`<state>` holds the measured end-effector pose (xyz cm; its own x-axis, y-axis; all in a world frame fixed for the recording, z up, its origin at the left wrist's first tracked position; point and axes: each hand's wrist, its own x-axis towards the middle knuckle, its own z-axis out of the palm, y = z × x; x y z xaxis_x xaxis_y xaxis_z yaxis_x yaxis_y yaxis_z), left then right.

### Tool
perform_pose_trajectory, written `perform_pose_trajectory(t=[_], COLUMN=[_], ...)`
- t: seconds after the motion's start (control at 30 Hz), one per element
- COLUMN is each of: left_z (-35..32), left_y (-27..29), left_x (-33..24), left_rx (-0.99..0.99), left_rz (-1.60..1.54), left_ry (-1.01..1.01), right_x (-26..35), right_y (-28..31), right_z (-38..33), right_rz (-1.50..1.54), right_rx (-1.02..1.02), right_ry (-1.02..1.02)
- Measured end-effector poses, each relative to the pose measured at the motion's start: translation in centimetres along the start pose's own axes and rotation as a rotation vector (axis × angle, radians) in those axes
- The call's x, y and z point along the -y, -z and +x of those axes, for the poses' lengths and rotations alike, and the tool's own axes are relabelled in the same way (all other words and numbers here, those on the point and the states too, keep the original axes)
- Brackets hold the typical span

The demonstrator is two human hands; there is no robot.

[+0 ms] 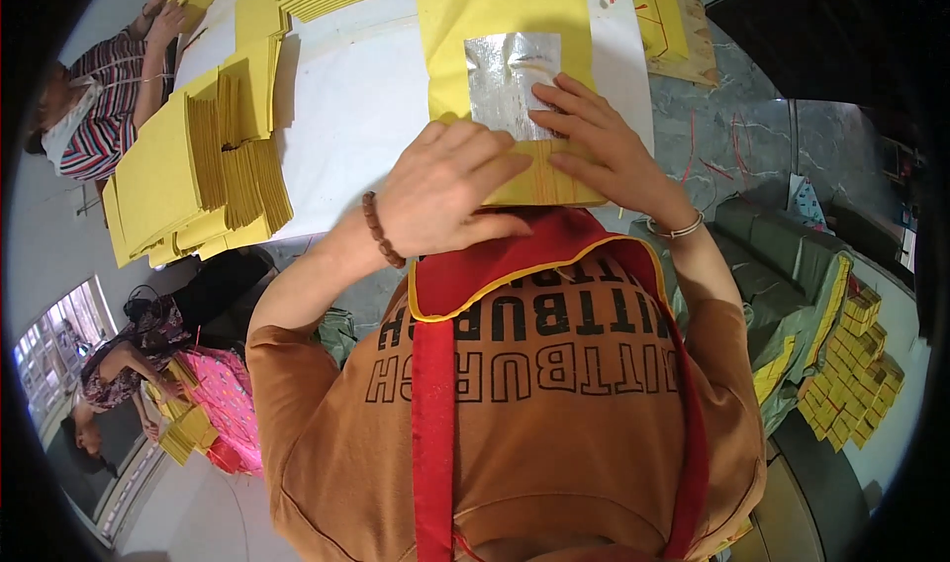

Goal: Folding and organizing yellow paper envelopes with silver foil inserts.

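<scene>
Since the yellow sheet [508, 10] at 12 o'clock could slide, your right hand [606, 151], fingers spread wide onto its silver foil [503, 75], probably steadies it; your left hand [440, 181] curls, its grip unclear.

yellow paper sheet [445, 52] is lying flat on a white tabletop [346, 92], silver foil rectangle [503, 82] is resting on it, showing creases, reflecting light

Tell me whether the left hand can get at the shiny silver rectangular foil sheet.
Probably yes: the left hand is close by the foil sheet, most of which lies uncovered; the right hand overlaps only its right side.
</scene>
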<state>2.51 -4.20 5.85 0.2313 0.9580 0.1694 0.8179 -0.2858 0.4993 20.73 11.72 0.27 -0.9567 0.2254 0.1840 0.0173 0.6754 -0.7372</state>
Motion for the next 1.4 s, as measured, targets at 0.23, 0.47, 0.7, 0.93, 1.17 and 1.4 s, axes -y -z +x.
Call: perform_pose_trajectory(t=[0.23,0.47,0.7,0.93,1.17,1.4], left_z=[0.3,0.9,0.2,0.1,0.0,-0.4], left_y=[-0.9,-1.1,-1.8,-1.8,-0.5,-1.3], left_x=[0.6,1.7,1.8,2.0,2.9,3.3], left_rx=[-0.001,-0.112,-0.357,-0.369,-0.109,-0.189], left_rz=[0.095,-0.130,-0.200,-0.371,-0.618,-0.733], left_ry=[-0.029,0.013,0.210,0.428,0.614,0.547], right_x=[-1.2,-1.7,-0.8,-1.4,-1.4,-2.0], right_y=[0.8,0.5,0.3,-0.1,0.0,-0.2], right_z=[-0.4,-0.3,-0.3,-1.0,-1.0,-1.1], right_rz=[0.639,0.552,0.706,0.599,0.677,0.562], right_rx=[-0.026,-0.022,-0.107,-0.060,-0.029,-0.031], right_ry=[-0.157,-0.244,-0.253,-0.294,-0.396,-0.254])
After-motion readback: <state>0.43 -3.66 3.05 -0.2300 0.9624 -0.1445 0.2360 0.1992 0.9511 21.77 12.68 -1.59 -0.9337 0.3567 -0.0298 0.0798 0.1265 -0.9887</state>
